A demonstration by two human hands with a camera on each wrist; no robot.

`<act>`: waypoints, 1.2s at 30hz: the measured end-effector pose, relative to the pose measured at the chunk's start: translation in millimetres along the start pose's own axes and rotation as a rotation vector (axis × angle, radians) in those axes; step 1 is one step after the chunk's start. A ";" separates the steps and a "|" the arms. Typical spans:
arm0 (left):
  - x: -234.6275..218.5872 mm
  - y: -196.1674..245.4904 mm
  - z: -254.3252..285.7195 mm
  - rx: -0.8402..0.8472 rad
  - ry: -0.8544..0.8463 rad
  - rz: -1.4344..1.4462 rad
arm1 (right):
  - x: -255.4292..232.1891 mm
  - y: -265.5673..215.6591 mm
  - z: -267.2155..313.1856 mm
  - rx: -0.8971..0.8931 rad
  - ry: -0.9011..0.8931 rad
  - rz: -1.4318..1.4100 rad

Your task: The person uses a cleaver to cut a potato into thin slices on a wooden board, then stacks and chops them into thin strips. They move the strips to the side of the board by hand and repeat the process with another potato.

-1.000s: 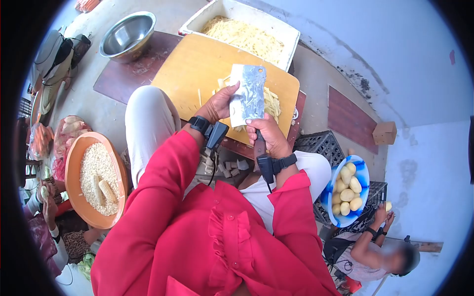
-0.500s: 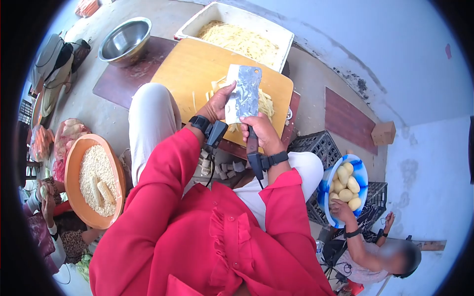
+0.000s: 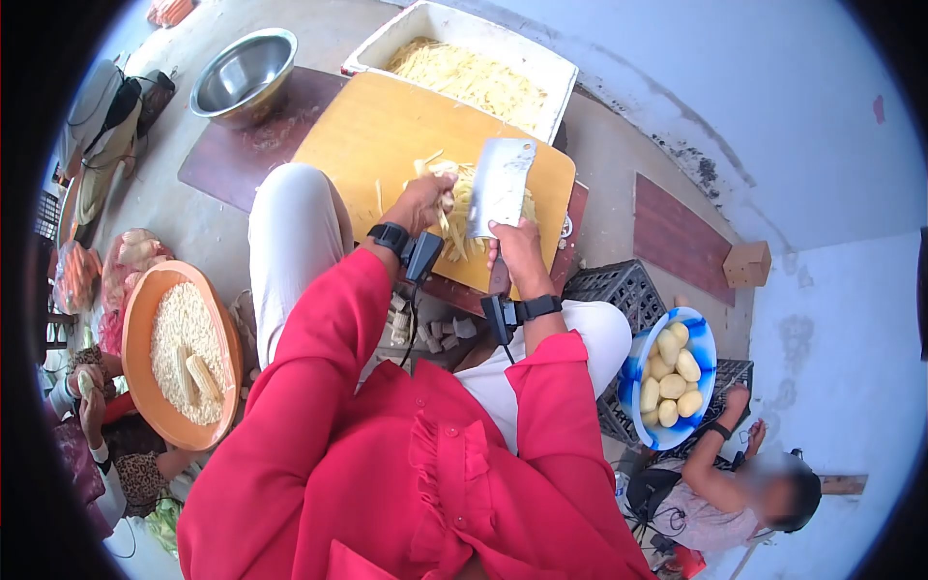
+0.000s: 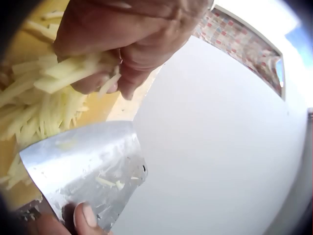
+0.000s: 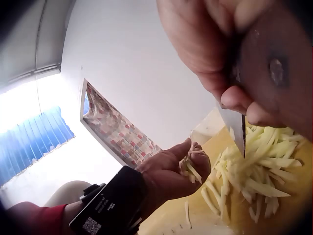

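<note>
My right hand (image 3: 522, 253) grips a cleaver (image 3: 503, 179) by its dark wooden handle, thumb near the base of the blade. Bits of potato stick to the broad metal blade, which is held above a yellow cutting board (image 3: 358, 126). To the left of the blade, my left hand (image 3: 418, 203) holds a small bunch of pale potato strips (image 4: 73, 73) in curled fingers. A loose pile of cut potato strips (image 5: 264, 171) lies on the board under both hands.
Beyond the board is a white box (image 3: 565, 92) of potato strips. A steel bowl (image 3: 208, 97) stands at far left, an orange basin (image 3: 140, 367) of corn kernels and cobs nearer. To the right, a blue-white basin (image 3: 706, 338) holds peeled potatoes beside another person (image 3: 715, 503).
My left hand has come off the blade and now holds potato strips. The cleaver has tilted to the right. The other person's hand reached into the potato basin, then drew back.
</note>
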State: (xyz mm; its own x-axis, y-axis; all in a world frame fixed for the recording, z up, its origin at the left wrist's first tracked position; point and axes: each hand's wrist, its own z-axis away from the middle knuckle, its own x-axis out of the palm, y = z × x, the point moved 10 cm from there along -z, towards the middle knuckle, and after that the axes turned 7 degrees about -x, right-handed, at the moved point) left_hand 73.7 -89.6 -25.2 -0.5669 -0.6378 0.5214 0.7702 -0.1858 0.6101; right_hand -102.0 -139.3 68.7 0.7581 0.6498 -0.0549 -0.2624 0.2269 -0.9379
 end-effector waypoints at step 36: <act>15.5 -36.2 84.0 0.778 0.529 -1.598 | -64.2 81.8 23.6 0.058 0.335 0.378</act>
State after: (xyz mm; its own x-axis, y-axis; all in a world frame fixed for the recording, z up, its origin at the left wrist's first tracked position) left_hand 12.5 -30.0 10.9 -0.2737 -0.3906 -0.8790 -0.7168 -0.5265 0.4571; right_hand -186.2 -145.3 3.6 0.7513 0.4278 -0.5025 -0.5807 0.0668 -0.8114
